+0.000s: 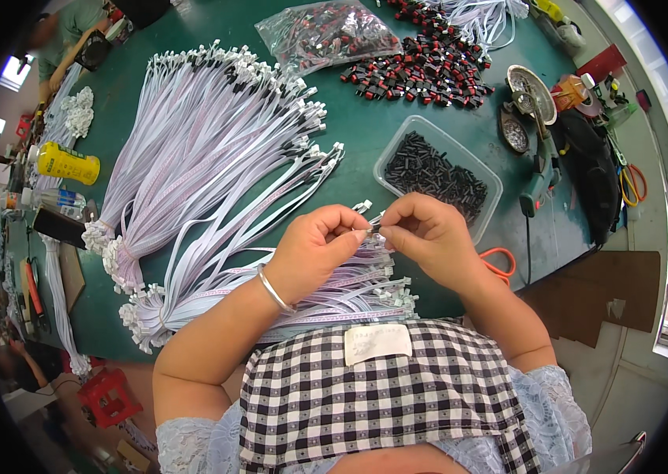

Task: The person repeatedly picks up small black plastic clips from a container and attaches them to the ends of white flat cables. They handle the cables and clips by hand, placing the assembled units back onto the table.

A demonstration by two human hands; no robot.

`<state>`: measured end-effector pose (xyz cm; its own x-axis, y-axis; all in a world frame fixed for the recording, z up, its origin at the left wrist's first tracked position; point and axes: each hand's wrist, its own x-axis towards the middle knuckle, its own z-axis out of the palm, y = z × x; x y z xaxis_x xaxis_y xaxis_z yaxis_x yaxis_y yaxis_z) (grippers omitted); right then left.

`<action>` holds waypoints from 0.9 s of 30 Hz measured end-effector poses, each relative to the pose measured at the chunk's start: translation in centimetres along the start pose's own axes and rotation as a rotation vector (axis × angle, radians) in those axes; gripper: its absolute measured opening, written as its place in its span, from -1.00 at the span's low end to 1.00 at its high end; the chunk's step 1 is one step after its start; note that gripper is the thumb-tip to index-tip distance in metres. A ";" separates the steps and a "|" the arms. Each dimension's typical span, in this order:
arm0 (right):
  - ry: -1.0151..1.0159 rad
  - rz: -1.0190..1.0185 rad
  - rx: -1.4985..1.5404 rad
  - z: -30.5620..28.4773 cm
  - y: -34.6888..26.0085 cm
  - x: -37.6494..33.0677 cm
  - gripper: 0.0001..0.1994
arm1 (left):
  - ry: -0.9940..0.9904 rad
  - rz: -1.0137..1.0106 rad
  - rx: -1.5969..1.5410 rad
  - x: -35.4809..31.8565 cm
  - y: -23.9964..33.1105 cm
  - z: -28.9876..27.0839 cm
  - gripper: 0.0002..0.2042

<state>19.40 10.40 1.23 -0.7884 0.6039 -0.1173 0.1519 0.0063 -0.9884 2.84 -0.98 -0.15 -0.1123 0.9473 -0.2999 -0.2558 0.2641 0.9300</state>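
Note:
Both my hands are closed in a pinch and meet fingertip to fingertip above the near cables. My left hand (317, 246), with a silver bangle at the wrist, pinches the end of a white flat cable, mostly hidden by the fingers. My right hand (430, 239) grips a small black tube (374, 229) at that same end. Under the hands lies a bundle of white flat cables (342, 288) with white plugs. Just beyond my right hand stands a clear plastic box (493, 178) filled with short black tubes (433, 170).
A big fan of white cables (208, 118) spreads across the green table (358, 170) at left. Red and black connectors (429, 75) lie piled at the back beside a clear bag (326, 35). Orange-handled scissors (501, 265), a soldering iron stand (539, 170) and a yellow bottle (69, 163) sit around.

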 end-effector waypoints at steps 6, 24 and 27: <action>0.009 -0.238 -0.270 -0.3 -0.1 0.4 -0.89 | 0.014 0.000 0.065 0.0 0.1 0.0 -0.88; -0.058 -0.437 -0.448 -0.3 -0.4 0.9 -0.86 | -0.162 0.006 0.222 -0.4 0.9 -1.2 -0.65; -0.139 -0.542 -0.470 -0.7 -0.9 1.5 -0.85 | -0.124 -0.009 0.198 -0.4 1.1 -1.2 -0.58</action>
<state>18.52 11.82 1.98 -0.8892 0.3122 0.3344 -0.0658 0.6360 -0.7689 1.43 -1.24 0.74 0.0116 0.9565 -0.2914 -0.0620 0.2916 0.9545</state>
